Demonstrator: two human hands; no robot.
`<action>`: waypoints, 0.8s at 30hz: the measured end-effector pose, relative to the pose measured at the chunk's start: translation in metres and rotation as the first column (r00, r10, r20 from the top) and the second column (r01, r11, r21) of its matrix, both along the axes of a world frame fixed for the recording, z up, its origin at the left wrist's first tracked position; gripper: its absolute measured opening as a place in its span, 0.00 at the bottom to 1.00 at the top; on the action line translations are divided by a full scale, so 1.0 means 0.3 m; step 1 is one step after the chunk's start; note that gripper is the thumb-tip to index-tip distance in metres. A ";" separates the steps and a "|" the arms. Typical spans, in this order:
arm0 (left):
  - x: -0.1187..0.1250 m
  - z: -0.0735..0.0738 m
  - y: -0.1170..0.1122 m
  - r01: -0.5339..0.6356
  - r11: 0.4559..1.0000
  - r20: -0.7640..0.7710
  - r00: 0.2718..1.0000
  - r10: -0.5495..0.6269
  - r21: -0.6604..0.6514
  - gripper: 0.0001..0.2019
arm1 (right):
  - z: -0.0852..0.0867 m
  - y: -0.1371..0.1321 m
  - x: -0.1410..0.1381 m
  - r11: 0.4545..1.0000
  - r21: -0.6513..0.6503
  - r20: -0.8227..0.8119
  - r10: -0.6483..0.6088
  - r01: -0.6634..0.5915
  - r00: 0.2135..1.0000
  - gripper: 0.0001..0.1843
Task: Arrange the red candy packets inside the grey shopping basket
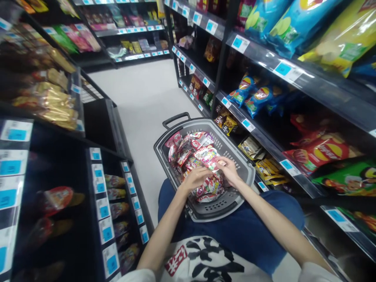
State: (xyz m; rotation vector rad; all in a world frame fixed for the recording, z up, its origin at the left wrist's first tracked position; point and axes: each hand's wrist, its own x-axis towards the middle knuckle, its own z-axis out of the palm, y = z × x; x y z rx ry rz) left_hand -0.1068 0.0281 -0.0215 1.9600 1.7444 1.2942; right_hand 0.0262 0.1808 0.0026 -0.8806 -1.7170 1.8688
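A grey plastic shopping basket (pixel 235 156) rests on my lap, full of pink-and-white snack packets (pixel 195 150). Both hands are inside it. My left hand (pixel 196 177) lies curled over the packets in the middle of the pile, gripping them. My right hand (pixel 227 169) pinches a packet near the right side of the pile. The two hands nearly touch each other. My legs in blue trousers (pixel 252 227) are under the basket.
Dark shelves line both sides of a narrow aisle. Chip bags (pixel 320 150) fill the right shelves, close to my right arm. Wrapped snacks (pixel 55 103) sit on the left shelves. The pale floor (pixel 147 98) runs ahead to more shelves at the back.
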 end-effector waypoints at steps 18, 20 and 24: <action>-0.045 0.024 -0.013 -0.586 0.745 0.838 0.191 0.510 -0.320 0.25 | 0.007 -0.023 0.002 0.948 -0.267 0.077 0.202 -0.175 0.976 0.46; -0.046 0.026 -0.013 -0.604 0.732 0.862 0.141 0.487 -0.315 0.26 | 0.013 -0.027 -0.002 0.944 -0.285 0.124 0.206 -0.165 0.971 0.41; -0.050 0.026 -0.012 -0.658 0.704 0.887 0.119 0.446 -0.266 0.26 | 0.028 -0.045 -0.013 0.930 -0.305 0.113 0.249 -0.205 0.962 0.40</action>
